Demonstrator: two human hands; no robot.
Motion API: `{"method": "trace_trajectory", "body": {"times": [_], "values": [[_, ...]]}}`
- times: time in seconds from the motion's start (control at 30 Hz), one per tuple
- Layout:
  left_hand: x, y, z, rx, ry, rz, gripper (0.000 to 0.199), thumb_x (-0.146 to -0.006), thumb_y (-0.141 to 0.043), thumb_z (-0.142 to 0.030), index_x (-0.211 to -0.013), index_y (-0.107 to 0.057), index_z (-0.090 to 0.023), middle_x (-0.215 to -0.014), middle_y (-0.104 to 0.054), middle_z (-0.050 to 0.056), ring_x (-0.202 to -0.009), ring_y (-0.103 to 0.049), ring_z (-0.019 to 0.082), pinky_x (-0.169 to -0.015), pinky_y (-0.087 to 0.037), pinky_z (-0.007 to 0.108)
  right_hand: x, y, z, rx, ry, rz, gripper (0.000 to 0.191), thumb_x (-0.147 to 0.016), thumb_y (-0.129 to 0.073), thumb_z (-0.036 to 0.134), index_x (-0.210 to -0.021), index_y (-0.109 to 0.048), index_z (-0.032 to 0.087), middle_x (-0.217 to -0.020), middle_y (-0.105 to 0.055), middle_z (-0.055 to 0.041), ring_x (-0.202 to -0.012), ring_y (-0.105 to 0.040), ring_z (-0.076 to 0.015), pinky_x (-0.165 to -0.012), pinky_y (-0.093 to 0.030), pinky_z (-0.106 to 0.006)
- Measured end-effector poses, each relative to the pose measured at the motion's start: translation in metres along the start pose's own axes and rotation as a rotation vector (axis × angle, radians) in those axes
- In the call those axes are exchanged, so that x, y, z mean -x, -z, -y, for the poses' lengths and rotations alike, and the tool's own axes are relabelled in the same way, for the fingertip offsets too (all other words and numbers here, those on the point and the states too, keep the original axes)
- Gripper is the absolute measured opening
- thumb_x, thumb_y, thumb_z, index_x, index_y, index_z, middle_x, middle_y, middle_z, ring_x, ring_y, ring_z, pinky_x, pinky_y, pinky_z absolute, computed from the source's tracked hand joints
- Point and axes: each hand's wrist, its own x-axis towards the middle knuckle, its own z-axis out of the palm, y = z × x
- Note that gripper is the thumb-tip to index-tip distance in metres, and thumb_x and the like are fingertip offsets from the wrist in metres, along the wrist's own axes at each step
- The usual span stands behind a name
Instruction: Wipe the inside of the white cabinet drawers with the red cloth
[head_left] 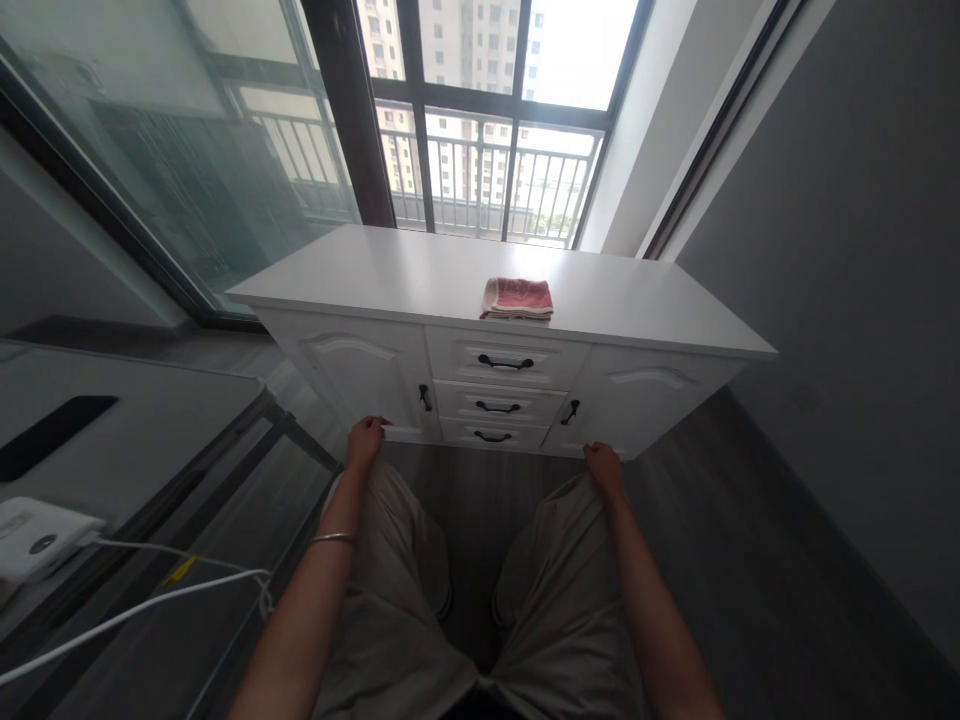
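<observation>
My left hand [366, 441] rests at my left knee, its fingers curled in and nothing visible in it. On the other side, my right hand [603, 466] lies at my right knee, also loosely closed, with no object showing. Both hands are low in front of a white cabinet [360, 352], near its two side doors; whether they touch it I cannot tell. A folded red and white cloth [519, 298] lies on the cabinet top, close to its front edge and away from both hands.
Dark handles mark three middle drawers [502, 404] and both doors. At left stands a table [172, 400] with a black phone [56, 435], a white device [45, 535] and a white cable [135, 612]. Behind the cabinet is a window [480, 150]; a grey wall [847, 300] is at right.
</observation>
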Motion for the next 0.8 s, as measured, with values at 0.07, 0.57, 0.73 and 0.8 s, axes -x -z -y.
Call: {"method": "trace_trajectory", "body": {"times": [0.07, 0.57, 0.73, 0.8], "values": [[0.0007, 0.0002, -0.0002, 0.001, -0.004, -0.002, 0.037, -0.080, -0.046, -0.033, -0.089, -0.079, -0.019, -0.078, -0.074, 0.009, -0.082, -0.070, 0.025, -0.072, -0.048, 0.031, 0.0004, 0.0000, 0.0003, 0.003, -0.002, -0.004, 0.037, -0.102, -0.048, 0.029, -0.097, -0.080, 0.011, -0.101, -0.078, -0.0184, -0.094, -0.072, -0.0248, -0.072, -0.042, -0.026], [0.0005, 0.0000, 0.0003, -0.009, -0.003, -0.004, 0.037, -0.080, -0.046, -0.033, -0.090, -0.079, -0.020, -0.079, -0.074, 0.009, -0.083, -0.070, 0.026, -0.072, -0.048, 0.032, 0.0003, -0.0024, -0.0014, -0.011, -0.009, -0.009, 0.037, -0.101, -0.048, 0.030, -0.097, -0.080, 0.012, -0.099, -0.077, -0.0172, -0.092, -0.071, -0.0244, -0.073, -0.042, -0.026], [0.0010, -0.0001, -0.0003, -0.017, -0.013, -0.003, 0.037, -0.081, -0.045, -0.033, -0.089, -0.079, -0.020, -0.078, -0.074, 0.009, -0.083, -0.070, 0.025, -0.073, -0.049, 0.032, 0.0007, -0.0008, -0.0008, -0.010, -0.012, -0.003, 0.037, -0.102, -0.047, 0.031, -0.099, -0.080, 0.013, -0.101, -0.077, -0.0169, -0.094, -0.072, -0.0243, -0.073, -0.042, -0.026], [0.0015, 0.0002, -0.0015, -0.023, -0.019, -0.002, 0.037, -0.081, -0.045, -0.032, -0.088, -0.079, -0.020, -0.078, -0.074, 0.009, -0.084, -0.070, 0.025, -0.073, -0.049, 0.031, 0.0009, 0.0002, -0.0002, -0.005, -0.015, 0.007, 0.037, -0.103, -0.047, 0.030, -0.099, -0.079, 0.013, -0.101, -0.078, -0.0172, -0.095, -0.072, -0.0249, -0.073, -0.043, -0.026]]}}
